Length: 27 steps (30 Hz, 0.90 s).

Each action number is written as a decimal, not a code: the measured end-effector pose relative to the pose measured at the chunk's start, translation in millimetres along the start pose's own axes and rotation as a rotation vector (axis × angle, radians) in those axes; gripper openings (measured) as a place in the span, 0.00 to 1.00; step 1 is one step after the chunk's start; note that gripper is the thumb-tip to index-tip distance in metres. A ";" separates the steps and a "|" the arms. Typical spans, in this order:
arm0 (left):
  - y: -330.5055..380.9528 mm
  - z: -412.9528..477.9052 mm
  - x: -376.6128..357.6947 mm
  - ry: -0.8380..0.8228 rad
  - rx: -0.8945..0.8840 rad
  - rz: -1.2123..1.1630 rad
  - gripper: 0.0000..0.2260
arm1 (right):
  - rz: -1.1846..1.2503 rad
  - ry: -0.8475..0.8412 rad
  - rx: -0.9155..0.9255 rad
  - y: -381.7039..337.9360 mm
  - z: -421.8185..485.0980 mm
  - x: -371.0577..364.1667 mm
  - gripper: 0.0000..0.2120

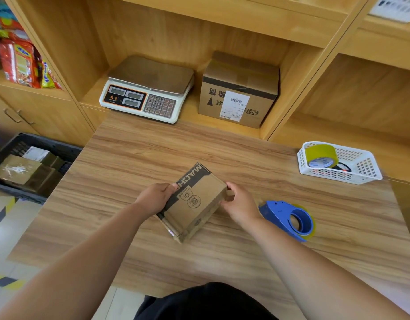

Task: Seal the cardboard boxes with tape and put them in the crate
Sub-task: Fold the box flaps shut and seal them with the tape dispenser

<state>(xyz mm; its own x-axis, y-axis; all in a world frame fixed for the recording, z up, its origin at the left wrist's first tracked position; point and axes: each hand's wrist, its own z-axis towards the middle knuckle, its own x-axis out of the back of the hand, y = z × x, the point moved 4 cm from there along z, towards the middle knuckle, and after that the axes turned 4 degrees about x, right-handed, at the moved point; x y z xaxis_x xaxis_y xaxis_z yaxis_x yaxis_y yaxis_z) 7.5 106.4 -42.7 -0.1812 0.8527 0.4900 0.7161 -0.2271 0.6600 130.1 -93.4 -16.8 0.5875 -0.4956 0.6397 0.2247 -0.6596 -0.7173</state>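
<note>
A small cardboard box (194,204) with black print lies on the wooden table (245,250), turned at an angle. My left hand (155,199) grips its left side, thumb on top. My right hand (239,204) holds its right end, fingers curled against a small side flap. A blue tape dispenser (289,218) with yellowish tape lies on the table just right of my right hand. A dark crate (33,167) stands on the floor at the left and holds several taped boxes.
A white basket (360,172) with a roll of yellow tape (320,155) sits at the table's right rear. On the shelf behind stand a weighing scale (146,88) and a larger labelled cardboard box (238,91). Snack packets (19,61) fill the left shelf.
</note>
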 end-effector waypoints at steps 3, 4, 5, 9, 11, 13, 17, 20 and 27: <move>-1.9 1.5 -12.5 -0.063 0.038 -0.092 0.19 | -0.020 0.017 -0.029 9.6 -3.0 6.5 0.24; -0.5 1.3 -16.2 -0.078 0.048 -0.107 0.19 | -0.033 0.024 -0.042 12.4 -3.4 9.0 0.23; 3.1 0.4 -19.4 -0.092 0.054 -0.116 0.19 | -0.048 0.026 -0.053 14.4 -3.6 11.5 0.23; 13.9 2.7 -21.0 -0.067 0.094 -0.138 0.18 | -0.160 0.049 -0.088 18.2 -2.3 16.8 0.21; 14.9 3.3 -12.3 0.050 0.091 -0.018 0.17 | -0.207 0.072 -0.083 15.2 -1.1 17.0 0.21; 17.5 -2.5 -2.6 0.213 0.060 0.130 0.16 | -0.238 0.087 -0.068 9.6 -0.1 15.8 0.22; 30.5 -25.6 0.8 0.393 -0.149 0.285 0.26 | -0.232 0.091 -0.046 1.8 1.4 8.9 0.20; 22.3 -39.8 -2.3 0.361 -0.210 0.217 0.31 | -0.200 0.107 -0.063 -2.0 4.6 1.6 0.20; -20.5 -54.3 -10.3 0.271 0.034 -0.219 0.36 | -0.237 0.132 -0.098 -16.8 15.2 -3.4 0.24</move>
<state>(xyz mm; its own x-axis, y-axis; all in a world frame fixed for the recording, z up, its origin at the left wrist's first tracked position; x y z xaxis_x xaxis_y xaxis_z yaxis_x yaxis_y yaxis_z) -41.9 76.7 -30.3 -0.5023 0.7225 0.4750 0.6614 -0.0328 0.7493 136.1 -72.0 -11.2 0.4199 -0.3859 0.8214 0.2639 -0.8140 -0.5174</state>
